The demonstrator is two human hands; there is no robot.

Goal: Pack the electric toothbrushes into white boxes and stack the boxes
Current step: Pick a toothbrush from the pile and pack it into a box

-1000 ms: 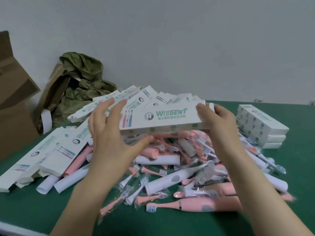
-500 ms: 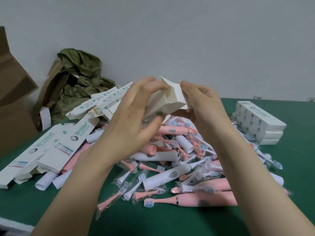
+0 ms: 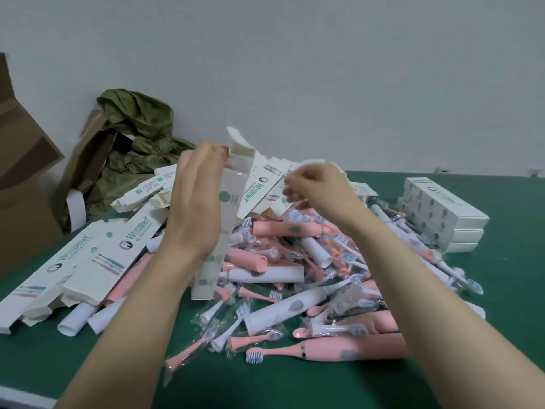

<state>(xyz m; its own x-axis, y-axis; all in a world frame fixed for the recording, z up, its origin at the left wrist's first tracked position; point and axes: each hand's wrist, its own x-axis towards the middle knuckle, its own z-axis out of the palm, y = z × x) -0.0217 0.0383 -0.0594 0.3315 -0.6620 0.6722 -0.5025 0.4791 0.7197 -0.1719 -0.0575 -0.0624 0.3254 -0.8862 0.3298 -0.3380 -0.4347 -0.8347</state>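
My left hand [image 3: 196,208] grips a white toothbrush box [image 3: 233,184] and holds it nearly upright over the pile, with its top flap open. My right hand [image 3: 320,190] hovers just right of the box, blurred, fingers loosely curled with nothing in them. Below both hands lies a heap of pink and white electric toothbrushes [image 3: 283,308] and bagged brush heads on the green table [image 3: 507,290]. Three packed white boxes [image 3: 442,214] are stacked at the right.
Several flattened white boxes [image 3: 88,261] lie at the left and behind the heap. A green bag [image 3: 135,143] in a paper sack leans on the wall, and a cardboard carton [image 3: 23,178] stands at the far left. The table's near edge runs along the bottom left.
The box went from lying level between both hands to standing nearly upright in my left hand. My right hand let go of it and moved off to the right.
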